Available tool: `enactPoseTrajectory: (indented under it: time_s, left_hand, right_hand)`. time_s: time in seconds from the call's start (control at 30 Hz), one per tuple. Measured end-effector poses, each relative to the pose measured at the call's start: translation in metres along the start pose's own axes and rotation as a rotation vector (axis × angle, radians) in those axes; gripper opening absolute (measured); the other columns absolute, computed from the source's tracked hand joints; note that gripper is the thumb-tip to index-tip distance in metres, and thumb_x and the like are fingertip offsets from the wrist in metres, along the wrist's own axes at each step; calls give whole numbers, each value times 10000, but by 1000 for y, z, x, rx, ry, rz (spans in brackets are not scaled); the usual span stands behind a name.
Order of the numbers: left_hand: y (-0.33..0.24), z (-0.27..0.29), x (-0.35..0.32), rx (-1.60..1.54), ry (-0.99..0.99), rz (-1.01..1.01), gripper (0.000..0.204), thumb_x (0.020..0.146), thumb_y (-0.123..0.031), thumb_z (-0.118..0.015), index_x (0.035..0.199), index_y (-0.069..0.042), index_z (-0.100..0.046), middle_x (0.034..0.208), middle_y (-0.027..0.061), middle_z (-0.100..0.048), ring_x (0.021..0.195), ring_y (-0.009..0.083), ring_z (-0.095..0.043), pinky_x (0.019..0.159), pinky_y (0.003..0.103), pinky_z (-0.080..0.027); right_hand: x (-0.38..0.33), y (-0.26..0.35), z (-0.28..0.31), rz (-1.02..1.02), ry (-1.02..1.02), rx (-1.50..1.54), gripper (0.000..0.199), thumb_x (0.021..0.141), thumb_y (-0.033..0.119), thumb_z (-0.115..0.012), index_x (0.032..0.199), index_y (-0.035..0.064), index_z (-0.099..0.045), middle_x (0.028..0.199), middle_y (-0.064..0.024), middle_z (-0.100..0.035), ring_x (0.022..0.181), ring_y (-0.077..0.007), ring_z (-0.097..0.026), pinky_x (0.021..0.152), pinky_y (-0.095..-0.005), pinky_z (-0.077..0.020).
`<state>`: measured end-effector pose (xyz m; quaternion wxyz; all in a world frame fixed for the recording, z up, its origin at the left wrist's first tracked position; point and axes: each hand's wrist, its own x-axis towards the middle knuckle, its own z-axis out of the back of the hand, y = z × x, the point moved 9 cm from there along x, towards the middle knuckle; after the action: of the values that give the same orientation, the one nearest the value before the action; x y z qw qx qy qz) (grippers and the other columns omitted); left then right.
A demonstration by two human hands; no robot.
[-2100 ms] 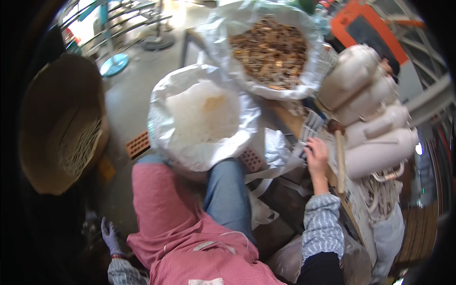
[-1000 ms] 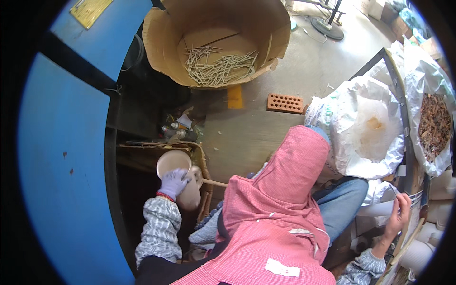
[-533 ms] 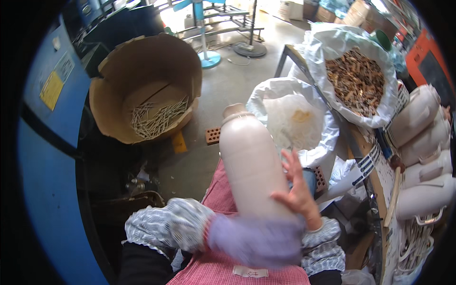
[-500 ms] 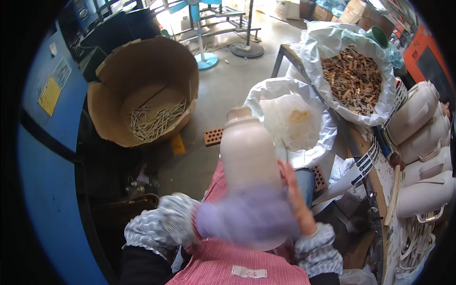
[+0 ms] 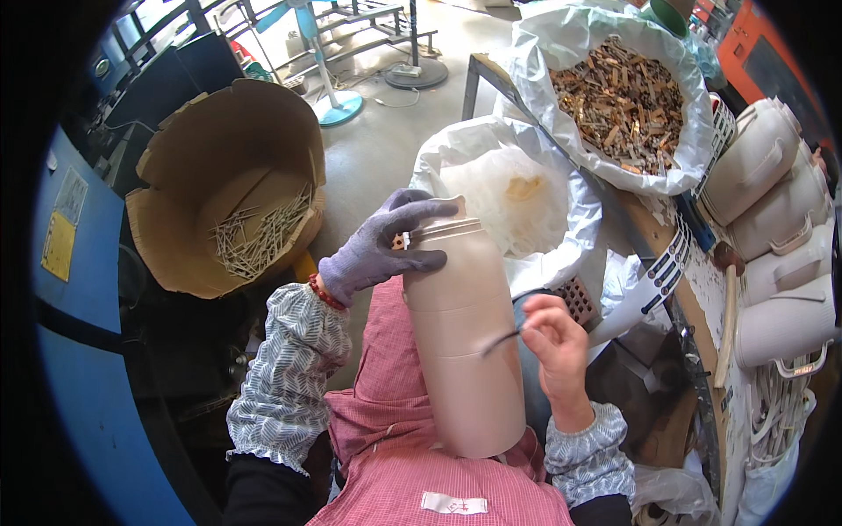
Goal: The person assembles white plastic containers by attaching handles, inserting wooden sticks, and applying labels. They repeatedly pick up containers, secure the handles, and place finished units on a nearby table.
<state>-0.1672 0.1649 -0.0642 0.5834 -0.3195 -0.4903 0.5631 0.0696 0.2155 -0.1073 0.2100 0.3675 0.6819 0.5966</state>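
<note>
A tall beige plastic jug body [image 5: 465,368] rests on my lap, its ridged neck tilted away from me. My left hand [image 5: 377,245], in a purple-grey glove, is closed around that neck, with fingers over the rim and thumb on the shoulder. On the other side my bare right hand [image 5: 559,351] pinches a thin dark tool [image 5: 500,342]. Its slightly blurred tip points left, in front of the jug's side; whether it touches the wall I cannot tell.
Ahead stands a white-lined bag of translucent film scraps [image 5: 509,206], with a sack of coppery brown pieces [image 5: 623,105] behind it. A cardboard bin [image 5: 175,197] holds thin sticks at left. Several beige handled jugs [image 5: 785,324] and a wooden-handled hammer [image 5: 726,324] lie on the right-hand bench.
My left hand has moved from across the jug's lower body up to its neck. My right hand has come off the jug's side, and the thin tool now shows in it. The view has shifted slightly.
</note>
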Motion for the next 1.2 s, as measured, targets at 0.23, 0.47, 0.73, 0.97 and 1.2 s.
enactPoseTrajectory:
  time_s: [0.23, 0.47, 0.73, 0.97, 1.2]
  left_hand:
    - [-21, -6, -7, 342, 113, -117, 385, 826, -138, -697, 1205, -197, -664, 1440, 244, -348, 1328, 397, -391, 1065, 424, -378]
    - [-21, -10, -19, 325, 58, -131, 376, 811, -126, -691, 1180, -190, -674, 1448, 272, -326, 1360, 410, -353, 1055, 426, -384]
    - [-31, -24, -24, 408, 81, -83, 632, 666, -330, -861, 1216, -136, -618, 1496, 231, -229, 1365, 412, -319, 1090, 476, -334]
    - [-44, -38, -25, 705, 7, -132, 894, 493, -528, -892, 1240, -191, -537, 1429, 311, -262, 1297, 519, -344, 1033, 520, -394]
    - [-58, -50, -20, 776, 84, -99, 860, 527, -491, -893, 1235, -161, -533, 1416, 323, -280, 1302, 511, -344, 1030, 512, -399]
  right_hand:
    - [-1, -21, -31, -191, -58, 197, 50, 845, 83, -698, 877, 53, -675, 1140, -15, -525, 1038, -83, -471, 947, -259, -352]
    - [-9, -22, -40, -186, -175, 66, 105, 829, 144, -730, 825, 56, -673, 1176, -63, -518, 1131, -155, -439, 984, -312, -336]
    - [-18, -28, -34, -169, -267, 98, 119, 839, 152, -723, 818, 54, -661, 1110, -77, -556, 1115, -149, -452, 960, -309, -362]
    - [-24, -36, -27, -165, -314, 187, 113, 848, 125, -709, 817, 44, -637, 1104, -76, -549, 1053, -138, -478, 930, -294, -380]
    - [-20, -13, -26, 79, -289, -531, 313, 774, 186, -778, 915, 47, -535, 1098, -67, -494, 937, -126, -470, 839, -279, -411]
